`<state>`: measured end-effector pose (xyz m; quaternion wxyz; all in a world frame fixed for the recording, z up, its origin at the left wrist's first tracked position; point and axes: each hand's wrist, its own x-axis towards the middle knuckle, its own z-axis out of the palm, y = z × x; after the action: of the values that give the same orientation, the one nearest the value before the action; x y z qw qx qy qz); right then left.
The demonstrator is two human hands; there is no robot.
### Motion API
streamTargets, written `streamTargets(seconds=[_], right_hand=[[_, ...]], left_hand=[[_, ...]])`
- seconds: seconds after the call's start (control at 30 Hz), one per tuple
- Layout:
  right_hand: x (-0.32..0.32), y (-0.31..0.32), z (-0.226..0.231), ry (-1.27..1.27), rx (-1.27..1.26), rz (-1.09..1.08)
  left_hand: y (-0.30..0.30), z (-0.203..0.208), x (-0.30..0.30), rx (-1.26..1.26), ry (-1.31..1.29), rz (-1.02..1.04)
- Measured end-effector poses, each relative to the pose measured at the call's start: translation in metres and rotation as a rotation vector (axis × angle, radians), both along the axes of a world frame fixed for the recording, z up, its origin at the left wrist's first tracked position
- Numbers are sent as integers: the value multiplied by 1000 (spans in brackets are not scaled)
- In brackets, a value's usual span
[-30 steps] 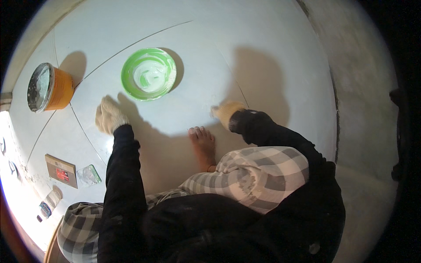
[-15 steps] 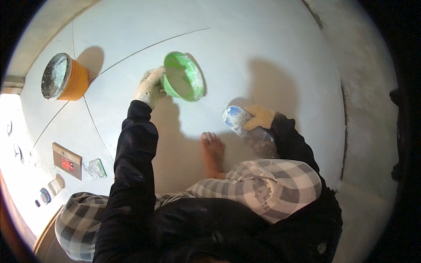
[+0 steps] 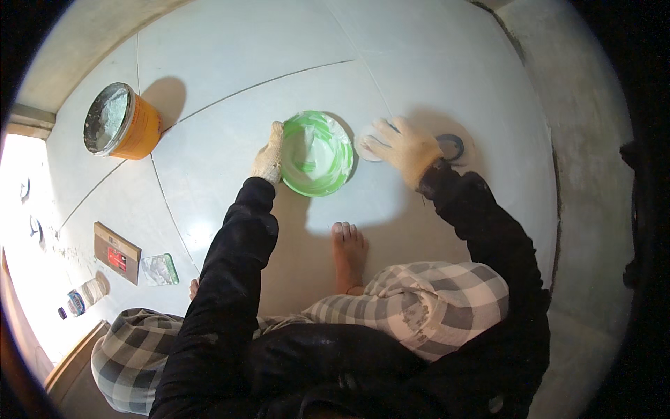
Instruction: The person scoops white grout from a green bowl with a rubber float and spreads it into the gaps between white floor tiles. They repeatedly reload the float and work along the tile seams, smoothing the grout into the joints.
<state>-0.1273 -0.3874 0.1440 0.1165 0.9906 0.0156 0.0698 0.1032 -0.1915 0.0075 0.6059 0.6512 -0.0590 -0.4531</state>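
Observation:
Both my hands wear off-white knit gloves. My left hand [image 3: 267, 157] grips the left side of a round green bowl [image 3: 333, 183], whose inside is smeared with white paste. The bowl now faces up; I cannot tell whether its base touches the floor. To the right of the bowl, my right hand [image 3: 405, 146] is open, fingers spread, over a pale object [image 3: 368, 148] mostly hidden beneath it. A dark round rim [image 3: 453, 145] shows past the wrist side of this hand; whether it belongs to the same object is unclear.
An orange bucket [image 3: 143, 129] with white residue inside stands at the far left. Nearer on the left are a flat brown box [image 3: 116, 253], a green-edged clear packet [image 3: 160, 270] and a small jar [image 3: 75, 302]. My bare foot [image 3: 349, 251] rests on the pale tiled floor [image 3: 433, 56].
The bowl has come nearer and right, from tilted to facing up. My right hand has moved away from my knee and its fingers have spread from their grip on the blue-and-white object.

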Motion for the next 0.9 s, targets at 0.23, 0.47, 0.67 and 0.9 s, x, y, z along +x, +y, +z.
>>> streamTargets(seconds=[0.23,0.47,0.67,0.9], right_hand=[[75,3,3,33,-119,248],[70,20,-7,308,-139,-24],[54,4,3,950,333,-206],[-91,-62,18,503,1223,-635]], left_hand=[[-11,53,-8,132,-317,-92],[-20,82,-15,153,-404,-137],[-20,86,-39,166,-468,-81],[-5,17,6,-30,-226,211]])
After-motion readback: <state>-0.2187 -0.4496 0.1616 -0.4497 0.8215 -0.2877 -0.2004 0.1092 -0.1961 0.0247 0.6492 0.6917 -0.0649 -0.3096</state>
